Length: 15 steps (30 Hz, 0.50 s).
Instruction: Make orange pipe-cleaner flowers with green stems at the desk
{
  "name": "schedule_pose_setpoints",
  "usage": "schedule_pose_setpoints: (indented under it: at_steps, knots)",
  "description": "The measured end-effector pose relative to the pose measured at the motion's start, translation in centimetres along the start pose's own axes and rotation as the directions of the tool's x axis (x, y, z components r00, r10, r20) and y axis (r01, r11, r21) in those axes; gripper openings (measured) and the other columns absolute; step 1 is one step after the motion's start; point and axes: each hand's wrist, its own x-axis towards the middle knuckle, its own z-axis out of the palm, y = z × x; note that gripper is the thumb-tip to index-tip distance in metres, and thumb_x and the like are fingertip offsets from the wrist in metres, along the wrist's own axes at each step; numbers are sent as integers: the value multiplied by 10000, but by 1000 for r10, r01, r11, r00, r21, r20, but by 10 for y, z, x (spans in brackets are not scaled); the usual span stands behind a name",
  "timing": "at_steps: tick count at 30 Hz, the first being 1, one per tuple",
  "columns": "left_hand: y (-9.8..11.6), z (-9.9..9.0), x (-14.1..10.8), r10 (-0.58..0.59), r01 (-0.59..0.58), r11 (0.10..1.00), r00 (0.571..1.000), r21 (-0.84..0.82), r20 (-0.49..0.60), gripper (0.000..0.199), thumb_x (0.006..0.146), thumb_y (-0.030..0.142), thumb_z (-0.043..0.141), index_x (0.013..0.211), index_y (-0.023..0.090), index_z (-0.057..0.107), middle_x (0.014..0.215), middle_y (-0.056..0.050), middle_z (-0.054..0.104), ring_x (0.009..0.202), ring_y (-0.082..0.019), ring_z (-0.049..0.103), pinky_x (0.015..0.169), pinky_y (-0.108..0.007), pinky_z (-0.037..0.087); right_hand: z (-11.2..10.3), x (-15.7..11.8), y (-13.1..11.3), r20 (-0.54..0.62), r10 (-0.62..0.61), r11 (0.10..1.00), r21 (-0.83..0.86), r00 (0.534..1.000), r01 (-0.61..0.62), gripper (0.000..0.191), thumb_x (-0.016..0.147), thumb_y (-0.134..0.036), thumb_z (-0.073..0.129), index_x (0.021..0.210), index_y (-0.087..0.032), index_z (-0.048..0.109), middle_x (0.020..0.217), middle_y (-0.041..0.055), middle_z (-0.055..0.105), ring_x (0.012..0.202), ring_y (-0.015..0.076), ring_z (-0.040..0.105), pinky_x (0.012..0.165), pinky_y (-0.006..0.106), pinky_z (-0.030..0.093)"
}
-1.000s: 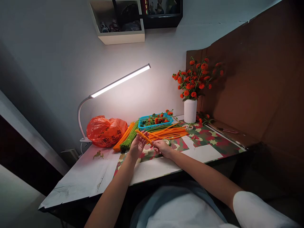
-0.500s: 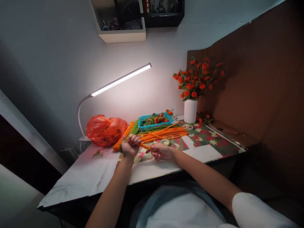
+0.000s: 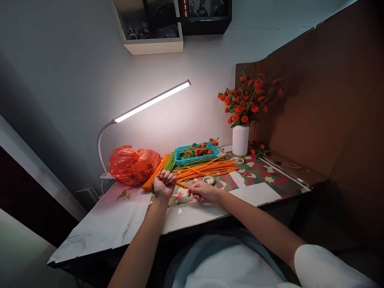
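Note:
Between my two hands stretches an orange pipe cleaner (image 3: 181, 184), which looks coiled or twisted along its length. My left hand (image 3: 164, 185) has its fingers curled around one end, palm turned up. At the other end, the thumb and fingers of my right hand (image 3: 204, 191) pinch it. Just beyond them lies a loose spread of orange pipe cleaners (image 3: 207, 169). A thicker orange bundle (image 3: 156, 174) and a green bundle (image 3: 171, 162) rest behind my left hand. Near my right hand sits a roll of green tape (image 3: 209, 180).
A red plastic bag (image 3: 133, 165) stands at the left under a lit lamp (image 3: 153, 102). Behind the stems is a blue basket (image 3: 180, 159) of orange flowers. A white vase (image 3: 240, 140) holds more flowers by a cardboard panel (image 3: 315, 100). White paper (image 3: 258, 194) covers part of the table.
My right hand has changed its hold slightly, its fingers drawn closer together at the pipe cleaner's end. My left hand's fingers have turned a little. The things on the table stay put.

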Motion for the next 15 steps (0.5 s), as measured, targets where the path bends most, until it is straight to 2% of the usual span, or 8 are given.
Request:
schedule_pose_setpoints:
  at_steps: [5, 8, 12, 15]
  knots:
    - [0, 1, 0, 16, -16, 1000, 1000, 15, -25, 318, 885, 152, 339, 571, 185, 303, 440, 67, 220, 371, -77, 210, 413, -201, 253, 3, 4, 5, -88, -158, 981, -131, 984, 146, 330, 799, -443, 607, 710, -125, 609, 371, -91, 431, 306, 36, 319, 365, 187, 210]
    - [-1, 1, 0, 31, -29, 998, 999, 51, -25, 343, 920, 183, 330, 578, 183, 304, 453, 65, 223, 382, -79, 218, 422, -202, 259, 3, 5, 5, -100, -144, 984, -120, 984, 132, 348, 811, -458, 588, 702, -128, 602, 364, -90, 426, 297, 37, 311, 362, 189, 195]
    - [-4, 2, -1, 54, -52, 996, 998, 69, -23, 380, 981, 303, 266, 633, 182, 361, 496, 60, 273, 404, -77, 267, 449, -197, 295, 2, 5, 3, -54, -79, 996, -47, 995, 76, 388, 844, -485, 525, 679, -137, 572, 359, -80, 428, 284, 42, 294, 350, 192, 177]
    - [-5, 2, 0, 69, -66, 996, 996, 52, -48, 422, 995, 358, 184, 691, 185, 420, 503, 60, 282, 405, -78, 283, 453, -193, 300, 3, 6, 4, -62, -95, 993, -81, 994, 90, 389, 848, -486, 511, 653, -152, 549, 339, -88, 394, 280, 48, 271, 358, 196, 181]
